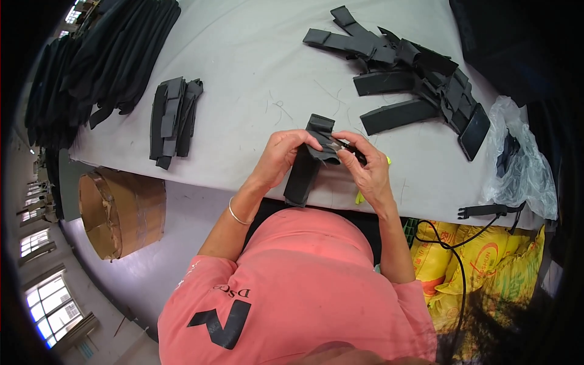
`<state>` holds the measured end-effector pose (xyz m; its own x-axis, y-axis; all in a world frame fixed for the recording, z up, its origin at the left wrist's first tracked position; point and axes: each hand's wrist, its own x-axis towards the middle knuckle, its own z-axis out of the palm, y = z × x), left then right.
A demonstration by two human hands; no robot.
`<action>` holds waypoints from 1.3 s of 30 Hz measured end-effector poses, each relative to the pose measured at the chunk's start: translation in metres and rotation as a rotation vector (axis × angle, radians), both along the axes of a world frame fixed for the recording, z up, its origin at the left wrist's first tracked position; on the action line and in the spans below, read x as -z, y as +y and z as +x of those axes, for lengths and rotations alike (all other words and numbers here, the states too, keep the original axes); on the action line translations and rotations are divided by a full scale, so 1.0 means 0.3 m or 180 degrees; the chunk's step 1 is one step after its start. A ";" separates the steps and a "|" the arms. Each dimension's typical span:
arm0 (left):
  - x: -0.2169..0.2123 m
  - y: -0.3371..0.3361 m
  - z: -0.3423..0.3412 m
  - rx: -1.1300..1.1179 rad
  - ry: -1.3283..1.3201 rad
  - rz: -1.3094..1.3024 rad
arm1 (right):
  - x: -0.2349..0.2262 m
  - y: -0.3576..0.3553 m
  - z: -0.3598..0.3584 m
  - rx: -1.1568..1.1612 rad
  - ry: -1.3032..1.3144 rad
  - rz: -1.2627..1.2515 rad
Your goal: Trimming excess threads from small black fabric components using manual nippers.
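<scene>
A black fabric strap piece point(302, 176) with a folded flap lies at the table's near edge, directly in front of me. My left hand point(283, 155) pinches its upper part between thumb and fingers. From the other side, my right hand point(368, 167) closes around a small black-handled tool point(354, 152) with a shiny metal tip. That tip meets the fabric beside my left fingertips; its exact kind is partly hidden by my fingers. Something bright yellow-green point(359, 198) shows beneath my right hand, mostly covered.
Black strap pieces point(398, 115) lie heaped at the far right, beside a clear plastic bag point(523, 164). A smaller bundle point(173, 118) and dark stacked fabric point(121, 58) are on the left. Loose threads point(280, 108) dot the table. A cardboard drum point(137, 210) and yellow sacks point(486, 255) stand below.
</scene>
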<state>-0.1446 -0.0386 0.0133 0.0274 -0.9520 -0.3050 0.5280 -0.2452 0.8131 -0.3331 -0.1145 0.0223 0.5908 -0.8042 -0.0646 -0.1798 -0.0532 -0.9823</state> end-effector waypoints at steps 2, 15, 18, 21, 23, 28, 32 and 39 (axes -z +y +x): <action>0.021 0.007 0.004 -0.0067 -0.0359 0.0086 | -0.002 0.004 0.003 -0.0014 -0.0051 -0.0176; 0.022 0.004 0.007 -0.0047 -0.0507 0.0061 | -0.035 0.005 -0.012 -0.0202 0.0299 -0.1405; 0.008 0.000 0.001 0.0029 -0.0606 0.0083 | -0.036 0.008 -0.007 -0.0367 0.0438 -0.1883; 0.014 -0.002 -0.005 0.0010 -0.0509 0.0040 | -0.036 0.011 -0.003 -0.0478 0.0388 -0.2040; 0.023 -0.001 -0.002 0.0052 -0.0529 0.0024 | -0.035 0.012 -0.002 -0.0520 0.0390 -0.2066; 0.010 -0.005 -0.011 0.0033 -0.0575 0.0000 | -0.042 0.018 0.009 -0.0573 0.0279 -0.2019; 0.009 -0.002 -0.011 0.0000 -0.0404 -0.0036 | -0.038 0.024 0.005 -0.0681 0.0459 -0.1987; -0.015 0.016 -0.007 0.0137 -0.0355 -0.0224 | -0.007 0.030 0.028 0.0111 0.0011 -0.1036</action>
<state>-0.1468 -0.0338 0.0177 0.0161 -0.9720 -0.2346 0.4237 -0.2059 0.8821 -0.3247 -0.1057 0.0244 0.5627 -0.8028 0.1972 -0.1902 -0.3579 -0.9142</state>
